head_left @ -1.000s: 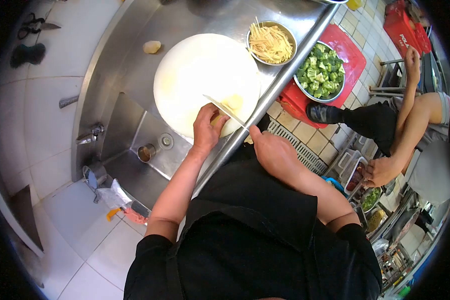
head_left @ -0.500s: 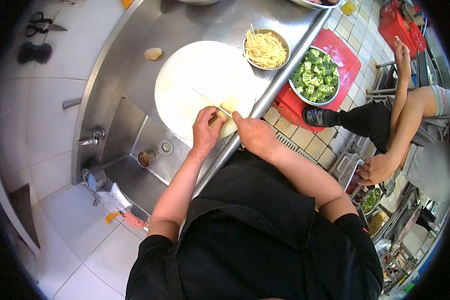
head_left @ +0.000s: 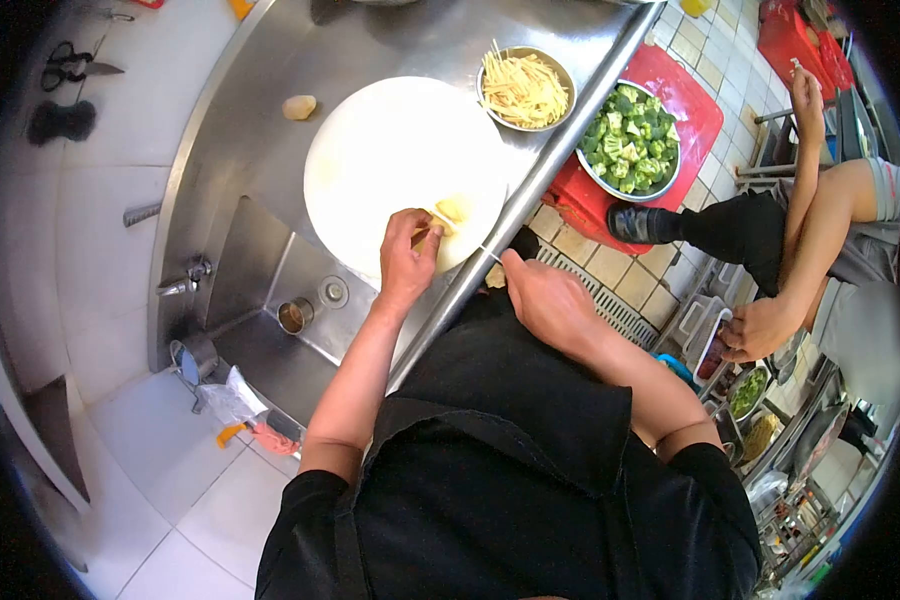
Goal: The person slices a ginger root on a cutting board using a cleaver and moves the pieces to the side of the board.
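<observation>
On the round white cutting board [head_left: 390,150], my left hand [head_left: 408,262] pinches a piece of peeled potato at the board's near right part. Beside its fingertips lies another pale yellow potato piece [head_left: 452,209]. My right hand [head_left: 553,303] is closed on a knife, held off the board's edge over the sink's metal rim. Only a thin sliver of the knife [head_left: 490,253] shows, seen edge-on; its handle is hidden in the hand. A whole peeled potato [head_left: 299,107] rests on the steel counter beyond the board's left side.
A bowl of potato strips [head_left: 526,90] stands behind the board. Broccoli florets fill a bowl [head_left: 630,140] on a red stool [head_left: 695,120]. The sink basin [head_left: 260,270] holds a metal cup [head_left: 294,316]. At right, another person's hand [head_left: 757,328] is over containers.
My right hand has drawn the knife away from the potato, right and toward me, past the board's edge. My left hand stays at the potato, shifted slightly.
</observation>
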Tool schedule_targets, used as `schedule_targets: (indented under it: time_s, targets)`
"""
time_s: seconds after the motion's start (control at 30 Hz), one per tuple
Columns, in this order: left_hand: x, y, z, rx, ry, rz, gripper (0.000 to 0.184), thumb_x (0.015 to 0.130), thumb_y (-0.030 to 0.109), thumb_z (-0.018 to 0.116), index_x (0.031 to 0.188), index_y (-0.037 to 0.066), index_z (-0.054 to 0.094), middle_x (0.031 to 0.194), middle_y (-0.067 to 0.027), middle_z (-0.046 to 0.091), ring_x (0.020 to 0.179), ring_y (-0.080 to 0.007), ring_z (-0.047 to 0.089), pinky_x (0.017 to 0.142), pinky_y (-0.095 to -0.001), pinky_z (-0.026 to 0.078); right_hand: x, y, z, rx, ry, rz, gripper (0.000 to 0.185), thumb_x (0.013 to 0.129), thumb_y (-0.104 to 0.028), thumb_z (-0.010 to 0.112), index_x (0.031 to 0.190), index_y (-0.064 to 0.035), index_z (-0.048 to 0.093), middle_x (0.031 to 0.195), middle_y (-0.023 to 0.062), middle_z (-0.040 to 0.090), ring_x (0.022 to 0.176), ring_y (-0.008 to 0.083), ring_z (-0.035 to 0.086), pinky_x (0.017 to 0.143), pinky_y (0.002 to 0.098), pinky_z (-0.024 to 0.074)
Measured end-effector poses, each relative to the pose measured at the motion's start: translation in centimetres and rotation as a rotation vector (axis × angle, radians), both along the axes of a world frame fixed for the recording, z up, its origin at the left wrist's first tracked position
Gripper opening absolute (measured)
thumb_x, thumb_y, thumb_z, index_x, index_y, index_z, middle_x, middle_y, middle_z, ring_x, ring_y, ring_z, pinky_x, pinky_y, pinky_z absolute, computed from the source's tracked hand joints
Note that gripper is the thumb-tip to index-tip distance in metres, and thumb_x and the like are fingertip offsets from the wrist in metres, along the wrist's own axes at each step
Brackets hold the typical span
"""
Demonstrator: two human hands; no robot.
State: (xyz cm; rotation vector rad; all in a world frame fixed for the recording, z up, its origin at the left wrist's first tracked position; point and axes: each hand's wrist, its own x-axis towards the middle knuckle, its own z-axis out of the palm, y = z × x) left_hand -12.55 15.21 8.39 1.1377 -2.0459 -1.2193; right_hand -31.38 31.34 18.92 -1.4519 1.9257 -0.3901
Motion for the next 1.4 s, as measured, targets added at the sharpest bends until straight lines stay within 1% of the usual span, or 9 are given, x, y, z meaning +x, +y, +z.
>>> schedule_targets:
  time_s: [0.2, 0.4, 0.47, 0.7, 0.9, 1.0, 1.2, 1.27, 1.4]
  targets:
    - [0.0, 0.4, 0.2, 0.013, 0.022, 0.024, 0.027, 0.101, 0.008, 0.071, 0.123, -0.006, 0.066, 0.126, -0.0179, 0.061, 0.111, -0.0278, 0.07, 0.097, -0.0373, 0.064, 0.1, 1.3, 1.1, -0.013, 0.038, 0.021, 0.014, 0.106, -0.016, 0.057, 0.115, -0.0051, 0.055, 0.085, 0.0206, 0.067, 0.081, 0.0455, 0.07, 0.071, 0.0581, 0.0549]
    - [0.2, 0.4, -0.3, 0.023, 0.003, 0.042, 0.031, 0.1, 0.007, 0.072, 0.128, -0.005, 0.067, 0.128, -0.0168, 0.062, 0.112, -0.0264, 0.071, 0.097, -0.0374, 0.064, 0.1, 1.7, 0.8, -0.043, 0.116, 0.059, 0.013, 0.103, -0.015, 0.056, 0.114, -0.0084, 0.054, 0.083, 0.0196, 0.069, 0.074, 0.0405, 0.074, 0.062, 0.051, 0.0596]
    - [0.2, 0.5, -0.4, 0.028, 0.003, 0.044, 0.031, 0.1, 0.006, 0.072, 0.128, -0.005, 0.067, 0.128, -0.0163, 0.063, 0.113, -0.026, 0.071, 0.097, -0.0372, 0.064, 0.2, 1.7, 0.8, -0.051, 0.064, 0.014, 0.014, 0.104, -0.017, 0.06, 0.113, -0.0078, 0.055, 0.083, 0.0183, 0.066, 0.075, 0.0424, 0.072, 0.065, 0.0555, 0.0577]
    - [0.3, 0.5, -0.8, 0.052, 0.005, 0.071, 0.032, 0.098, 0.004, 0.073, 0.129, -0.004, 0.068, 0.128, -0.0149, 0.063, 0.113, -0.0249, 0.071, 0.096, -0.0363, 0.064, 0.5, 1.3, 0.3, -0.003, 0.051, 0.031, 0.016, 0.103, -0.016, 0.059, 0.115, -0.0078, 0.055, 0.083, 0.0184, 0.067, 0.075, 0.0412, 0.072, 0.065, 0.0553, 0.0581]
    - [0.1, 0.4, -0.7, 0.043, 0.046, 0.065, 0.027, 0.098, 0.004, 0.074, 0.124, -0.003, 0.069, 0.126, -0.0141, 0.063, 0.112, -0.0239, 0.07, 0.096, -0.0358, 0.064, 0.4, 0.2, -0.8, -0.078, 0.052, 0.062, 0.015, 0.102, -0.014, 0.059, 0.114, -0.0061, 0.055, 0.081, 0.0174, 0.066, 0.072, 0.0401, 0.071, 0.064, 0.0523, 0.0579]
    - [0.0, 0.3, -0.6, 0.052, 0.056, 0.067, 0.024, 0.098, 0.004, 0.075, 0.12, -0.002, 0.069, 0.124, -0.0136, 0.064, 0.111, -0.0228, 0.07, 0.096, -0.0352, 0.064, 0.6, -0.4, -1.4, -0.189, 0.103, 0.073, 0.019, 0.1, -0.007, 0.053, 0.118, -0.002, 0.055, 0.075, 0.0179, 0.068, 0.075, 0.0374, 0.073, 0.063, 0.0491, 0.0575]
    - [0.1, 0.4, -0.7, 0.08, 0.076, 0.07, 0.022, 0.099, 0.006, 0.076, 0.118, 0.0, 0.067, 0.124, -0.0116, 0.063, 0.112, -0.0215, 0.069, 0.095, -0.035, 0.064, 0.9, -2.4, -3.9, 0.0, 0.061, 0.076, 0.022, 0.1, -0.005, 0.052, 0.121, 0.0, 0.056, 0.081, 0.0199, 0.071, 0.078, 0.0405, 0.074, 0.068, 0.0526, 0.0589]
    - [0.1, 0.2, -0.7, 0.075, 0.075, 0.064, 0.023, 0.1, 0.007, 0.077, 0.119, 0.001, 0.066, 0.125, -0.0103, 0.062, 0.113, -0.0208, 0.068, 0.095, -0.0352, 0.063, 0.9, -3.0, -4.1, 0.079, 0.004, 0.037, 0.024, 0.105, -0.014, 0.054, 0.124, 0.0007, 0.056, 0.086, 0.0232, 0.073, 0.083, 0.0443, 0.073, 0.073, 0.0571, 0.0581]
    - [0.0, 0.1, -0.6, 0.081, 0.103, 0.051, 0.023, 0.099, 0.007, 0.075, 0.119, 0.0, 0.066, 0.123, -0.0115, 0.062, 0.112, -0.0222, 0.068, 0.095, -0.0357, 0.064, 0.3, -3.2, -3.5, 0.055, 0.025, 0.025, 0.022, 0.102, -0.008, 0.051, 0.123, -0.0013, 0.054, 0.088, 0.0239, 0.072, 0.084, 0.0453, 0.074, 0.077, 0.0583, 0.0584]
